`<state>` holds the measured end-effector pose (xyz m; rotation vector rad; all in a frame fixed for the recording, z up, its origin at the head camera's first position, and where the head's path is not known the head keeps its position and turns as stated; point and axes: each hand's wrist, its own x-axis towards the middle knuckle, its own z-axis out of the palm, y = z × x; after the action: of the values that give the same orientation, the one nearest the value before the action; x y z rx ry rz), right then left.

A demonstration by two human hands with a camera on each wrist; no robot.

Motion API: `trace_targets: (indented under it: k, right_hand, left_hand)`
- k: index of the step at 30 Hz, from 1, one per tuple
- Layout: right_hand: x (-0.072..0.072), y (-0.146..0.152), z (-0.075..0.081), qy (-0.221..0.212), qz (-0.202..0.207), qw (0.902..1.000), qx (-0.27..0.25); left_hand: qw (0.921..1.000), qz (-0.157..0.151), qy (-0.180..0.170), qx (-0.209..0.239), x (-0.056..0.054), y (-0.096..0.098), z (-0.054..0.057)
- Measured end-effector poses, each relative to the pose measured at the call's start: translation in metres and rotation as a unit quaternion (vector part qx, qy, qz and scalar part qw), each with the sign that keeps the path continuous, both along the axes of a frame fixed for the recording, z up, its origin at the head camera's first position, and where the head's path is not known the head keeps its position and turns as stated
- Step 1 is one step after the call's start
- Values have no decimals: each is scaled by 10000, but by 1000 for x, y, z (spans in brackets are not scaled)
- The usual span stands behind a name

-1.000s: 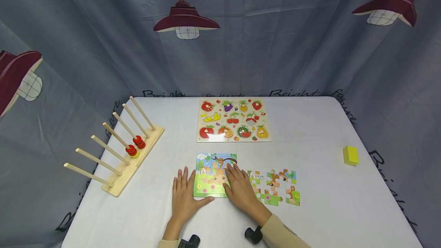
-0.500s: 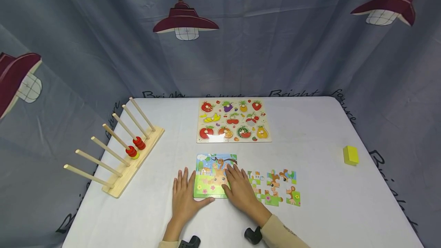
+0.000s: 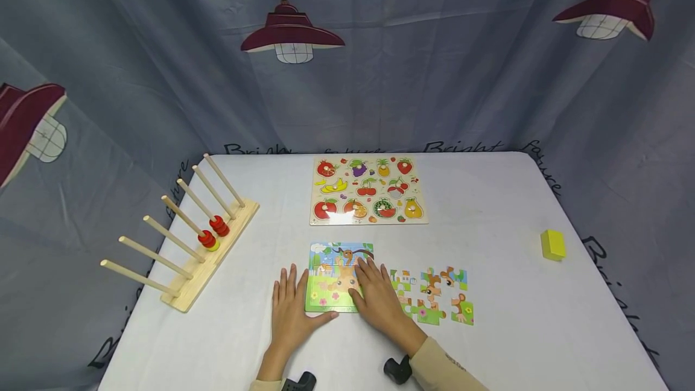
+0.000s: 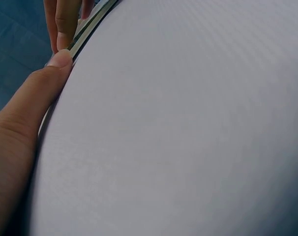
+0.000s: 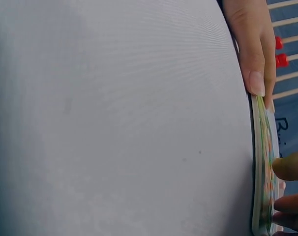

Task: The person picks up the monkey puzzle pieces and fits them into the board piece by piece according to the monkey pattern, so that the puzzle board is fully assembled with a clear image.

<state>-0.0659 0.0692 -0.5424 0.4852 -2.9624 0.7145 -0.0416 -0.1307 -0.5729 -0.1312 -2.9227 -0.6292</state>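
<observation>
A jigsaw puzzle board (image 3: 330,291) with a bright animal scene lies flat in front of me. Its top strip looks stronger in colour than the pale picture below. My left hand (image 3: 290,312) rests flat at the board's left side, fingers straight, with the thumb (image 4: 62,59) against the near edge. Across the right part of the board lies my right hand (image 3: 380,300); its fingertips touch the surface and cover what is under them. Loose jigsaw pieces (image 3: 431,312) with deer and monkey parts lie to the right, some partly hidden by the right hand.
A wooden fruit peg puzzle (image 3: 347,196) lies behind the board. At the left stands a wooden rack (image 3: 198,273) of slanting pegs with red rings (image 3: 219,225) and a yellow one. A yellow block (image 3: 552,245) sits near the table's right edge.
</observation>
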Motion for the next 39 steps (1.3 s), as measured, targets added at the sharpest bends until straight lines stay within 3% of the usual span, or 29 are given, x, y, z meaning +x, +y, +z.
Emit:
trace_targets:
  k: [11, 18, 26, 39]
  right_hand:
    - [-4, 2, 3, 562, -541, 9932, -863]
    - [-7, 19, 7, 214, -1199, 9843, -1279]
    - [-10, 59, 6, 215, -1787, 9746, -1333]
    - [-11, 99, 3, -336, -2135, 9655, -1454]
  left_hand:
    - [9999, -5, -50, 91, 0, 0, 1]
    - [9999, 4, 7, 147, 0, 1, 1]
    - [9999, 31, -44, 133, 0, 1, 1]
    - [9997, 36, -135, 191, 0, 1, 0]
